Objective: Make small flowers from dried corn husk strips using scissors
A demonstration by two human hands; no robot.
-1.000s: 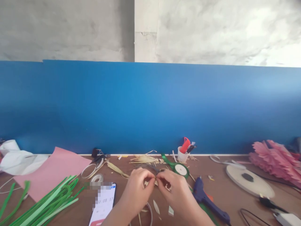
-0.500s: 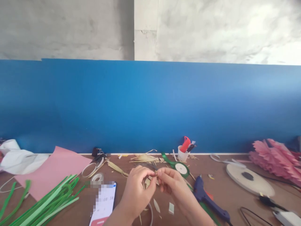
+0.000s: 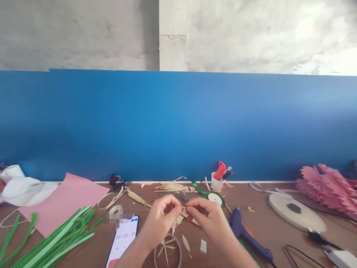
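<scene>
Thumb and fingers of my left hand [image 3: 163,217] are closed in a pinch over the middle of the table. Close by on the right, my right hand [image 3: 208,214] pinches in the same way. A small pale straw-like piece [image 3: 183,209] shows between the fingertips, mostly hidden. Beneath the hands lie dried leaf scraps [image 3: 176,223]. Nearer me is a thin pale ring [image 3: 180,250], with a star of dried strips [image 3: 166,247] seen inside it. A loose leaf-shaped scrap [image 3: 186,243] and a small white label-like piece [image 3: 203,246] lie to its right.
Left are a phone [image 3: 124,238] showing a timer, green stems [image 3: 60,238], pink paper [image 3: 61,203] and a tape roll [image 3: 115,210]. Behind stand a white cup [image 3: 216,183] and green ribbon spool [image 3: 216,199]. A glue gun [image 3: 242,230], round disc [image 3: 295,214] and pink paper folds [image 3: 325,188] lie right.
The fingertips of my two hands have moved slightly apart. The ring and star of strips now show below them, and the phone's timer is less covered.
</scene>
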